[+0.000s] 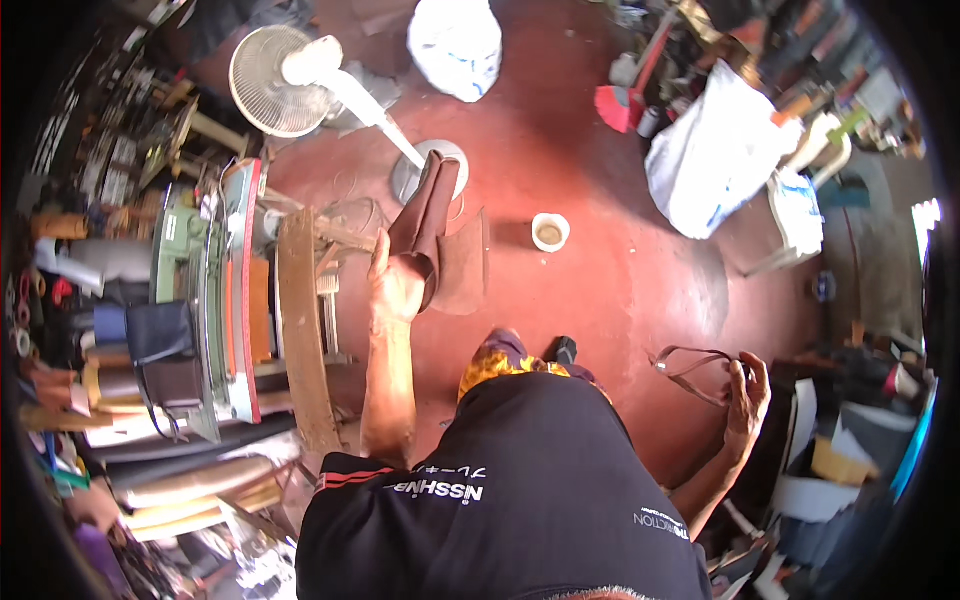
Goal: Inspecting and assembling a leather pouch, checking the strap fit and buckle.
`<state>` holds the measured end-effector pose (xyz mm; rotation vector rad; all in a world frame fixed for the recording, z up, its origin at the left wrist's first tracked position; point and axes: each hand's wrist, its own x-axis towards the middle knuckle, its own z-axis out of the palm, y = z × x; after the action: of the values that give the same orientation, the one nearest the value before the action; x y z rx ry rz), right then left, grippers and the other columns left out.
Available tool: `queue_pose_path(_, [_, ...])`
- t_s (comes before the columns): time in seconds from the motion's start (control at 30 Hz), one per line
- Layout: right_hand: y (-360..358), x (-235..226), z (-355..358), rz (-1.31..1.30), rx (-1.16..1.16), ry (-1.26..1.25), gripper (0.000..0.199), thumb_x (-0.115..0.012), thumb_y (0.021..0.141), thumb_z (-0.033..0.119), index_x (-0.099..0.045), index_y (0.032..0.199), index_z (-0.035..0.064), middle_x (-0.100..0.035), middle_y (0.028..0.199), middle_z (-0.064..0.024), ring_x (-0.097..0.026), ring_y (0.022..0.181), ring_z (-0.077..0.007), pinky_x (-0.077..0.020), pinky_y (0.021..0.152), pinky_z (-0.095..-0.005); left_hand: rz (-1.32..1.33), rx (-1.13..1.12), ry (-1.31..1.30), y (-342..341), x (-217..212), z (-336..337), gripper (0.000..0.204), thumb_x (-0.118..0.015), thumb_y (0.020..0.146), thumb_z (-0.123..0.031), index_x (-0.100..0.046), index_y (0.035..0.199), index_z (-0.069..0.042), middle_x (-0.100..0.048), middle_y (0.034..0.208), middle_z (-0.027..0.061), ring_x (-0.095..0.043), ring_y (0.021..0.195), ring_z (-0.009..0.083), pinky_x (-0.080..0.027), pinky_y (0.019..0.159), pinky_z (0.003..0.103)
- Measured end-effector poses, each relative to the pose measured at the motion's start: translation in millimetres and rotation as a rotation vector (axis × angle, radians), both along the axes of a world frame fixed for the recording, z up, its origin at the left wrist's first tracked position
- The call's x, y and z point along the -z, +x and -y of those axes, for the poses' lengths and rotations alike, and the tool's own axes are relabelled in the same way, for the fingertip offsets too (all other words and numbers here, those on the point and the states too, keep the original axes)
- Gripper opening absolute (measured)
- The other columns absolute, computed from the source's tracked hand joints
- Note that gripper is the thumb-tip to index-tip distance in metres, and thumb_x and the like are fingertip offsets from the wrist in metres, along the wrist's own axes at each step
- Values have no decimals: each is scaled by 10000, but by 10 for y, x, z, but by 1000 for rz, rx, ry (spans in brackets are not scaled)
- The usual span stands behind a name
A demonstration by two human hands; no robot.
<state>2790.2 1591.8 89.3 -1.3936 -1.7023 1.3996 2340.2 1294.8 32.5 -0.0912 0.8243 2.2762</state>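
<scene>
left hand [400, 287] grips folded brown leather [428, 215], one edge splayed outward; right hand [745, 398] holds thin loop [690, 386] — red floor [590, 300] between

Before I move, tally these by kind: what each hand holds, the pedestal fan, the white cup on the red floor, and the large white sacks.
Brown bundle, left hand, counted as one: 1
Looped brown strap, right hand: 1
Pedestal fan: 1
White cup: 1
Large white sacks: 2
Total: 6
</scene>
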Motion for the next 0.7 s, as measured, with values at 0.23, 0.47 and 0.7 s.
queue_pose_path(0.23, [-1938, 13, -1011, 109, -247, -30, 341, -689, 865, 207, -580, 1119, 8, -572, 699, -8, -498, 523, -61, -397, 459, -210, -75, -241, -67, -910, 171, -700, 549, -555, 961, -375, -426, 1337, 4, -543, 1306, 93, -486, 1231, 199, -304, 1105, 376])
queue_pose_path(0.47, [-3506, 39, -2017, 269, -226, 22, 310, -643, 899, 206, -576, 1141, 24, -669, 806, -65, -544, 526, -83, -405, 447, -208, -18, -349, -32, -2272, 555, -1621, 446, -611, 917, -370, -573, 1192, -21, -627, 1175, 97, -596, 1065, 251, -436, 977, 386])
queue_pose_path(0.7, [-5179, -55, -3167, 134, -247, 125, 295, -658, 893, 157, -576, 1141, 20, -613, 759, -22, -525, 530, -61, -387, 433, -197, 53, -391, -21, -3796, 783, -2534, 435, -540, 968, -307, -531, 1235, 36, -629, 1190, 142, -609, 1087, 251, -461, 987, 395])
